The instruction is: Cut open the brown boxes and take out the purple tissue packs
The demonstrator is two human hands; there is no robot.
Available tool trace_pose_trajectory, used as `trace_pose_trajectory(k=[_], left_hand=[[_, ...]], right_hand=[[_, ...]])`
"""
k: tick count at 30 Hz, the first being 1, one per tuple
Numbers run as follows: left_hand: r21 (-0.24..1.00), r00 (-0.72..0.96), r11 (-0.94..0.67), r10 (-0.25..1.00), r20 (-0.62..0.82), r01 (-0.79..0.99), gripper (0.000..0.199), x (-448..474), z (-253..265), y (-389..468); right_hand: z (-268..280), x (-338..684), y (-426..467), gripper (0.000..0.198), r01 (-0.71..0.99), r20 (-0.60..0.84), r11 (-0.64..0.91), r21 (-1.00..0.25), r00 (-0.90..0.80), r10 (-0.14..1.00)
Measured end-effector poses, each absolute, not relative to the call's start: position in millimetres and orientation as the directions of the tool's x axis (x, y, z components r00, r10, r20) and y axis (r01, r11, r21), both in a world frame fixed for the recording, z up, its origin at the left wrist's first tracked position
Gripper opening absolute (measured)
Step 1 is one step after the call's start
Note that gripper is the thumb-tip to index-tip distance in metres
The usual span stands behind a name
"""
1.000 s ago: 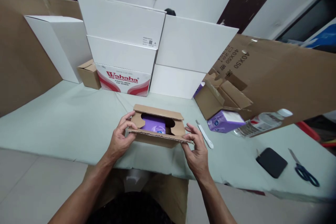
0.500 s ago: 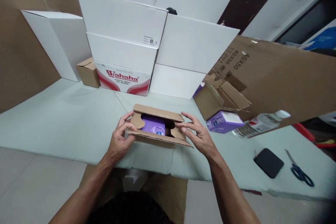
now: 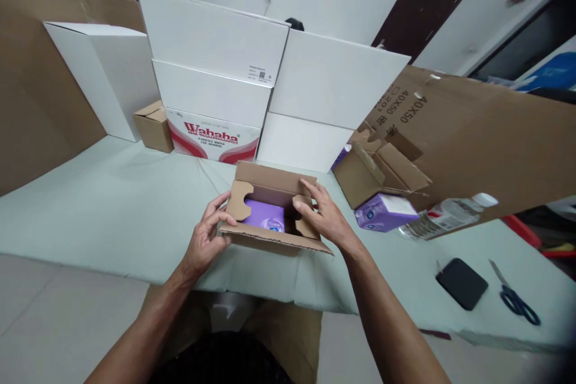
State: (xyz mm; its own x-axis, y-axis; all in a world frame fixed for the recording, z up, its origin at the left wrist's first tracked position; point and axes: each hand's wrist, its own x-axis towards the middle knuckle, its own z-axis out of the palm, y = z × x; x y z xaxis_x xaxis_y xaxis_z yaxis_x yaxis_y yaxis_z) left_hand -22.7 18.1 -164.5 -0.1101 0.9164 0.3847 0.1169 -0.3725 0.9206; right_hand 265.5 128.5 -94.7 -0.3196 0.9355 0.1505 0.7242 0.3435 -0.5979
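Observation:
A small brown cardboard box (image 3: 266, 176) lies on the table in front of me, with its top flaps open. Inside it, toward the left, sits a purple printed pack (image 3: 264, 213). My left hand (image 3: 206, 241) grips the box's left end, its fingers over the small side flap and the front edge. At the right end, my right hand (image 3: 329, 216) has its fingers stretched out and apart. Its fingertips touch the raised back flap and the small right flap. The far flap tilts up and away from me; the near flap slopes toward me.
Right of the box stand an open carton (image 3: 360, 171), another purple pack (image 3: 386, 212) and a clear bottle (image 3: 445, 217). A black flat case (image 3: 462, 283) and scissors (image 3: 513, 297) lie near the front right. White boxes (image 3: 216, 84) wall the back, beside a small brown box (image 3: 155, 129).
The box's far flap has swung up and back, widening the opening. My right hand has moved left and over the right end; my left hand stays at the left end.

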Motion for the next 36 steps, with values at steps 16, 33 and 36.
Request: trace_pose_trajectory(k=[16,33,36], left_hand=[[0.972,-0.015,-0.228,0.973,0.229,0.062,0.021,-42.9,-133.1,35.4],[0.838,0.548,-0.233,0.832,-0.09,0.493,0.033,-41.8,-65.3,114.0],[0.687,0.637,-0.401,0.762,-0.115,0.605,0.029,-32.2,-55.6,118.9]], right_hand=[[-83.0,247.6,128.1,0.088,0.889,0.054,0.259,-0.377,-0.258,0.965],[-87.6,274.8,129.3,0.072,0.582,0.07,0.282,-0.763,-0.359,0.931],[-87.4,274.7,130.1,0.07,0.577,0.076,0.277,-0.768,-0.347,0.935]])
